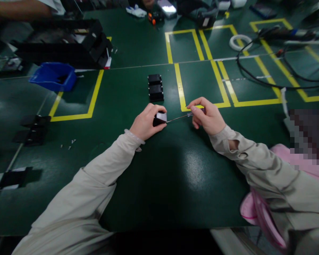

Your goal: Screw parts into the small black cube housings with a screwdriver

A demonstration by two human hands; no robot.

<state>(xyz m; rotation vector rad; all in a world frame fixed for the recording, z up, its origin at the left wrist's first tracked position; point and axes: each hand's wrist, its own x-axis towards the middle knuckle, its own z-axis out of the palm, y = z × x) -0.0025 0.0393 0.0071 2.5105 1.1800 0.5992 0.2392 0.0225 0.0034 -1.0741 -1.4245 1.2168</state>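
My left hand (146, 123) is closed around a small black block (159, 119) with a pale top face, holding it at the table. A screwdriver (178, 118) is pinched in my right hand (208, 117), its thin shaft pointing left. The shaft's tip meets the block's lower right corner, close to my left fingertips; the exact contact point is too small to make out. Just beyond the block stand two similar black blocks (155, 87), lined up together with small shiny screws along their sides. Several loose screws (70, 144) lie to the left of my left forearm.
At left are a blue bin (54, 76), black parts (34, 130) and a long black tray (61, 46). Yellow tape (180, 85) marks the green table (159, 184). A white tape roll (240, 42) and a black cable (251, 75) lie at right. Another person's arm (18, 10) shows top left.
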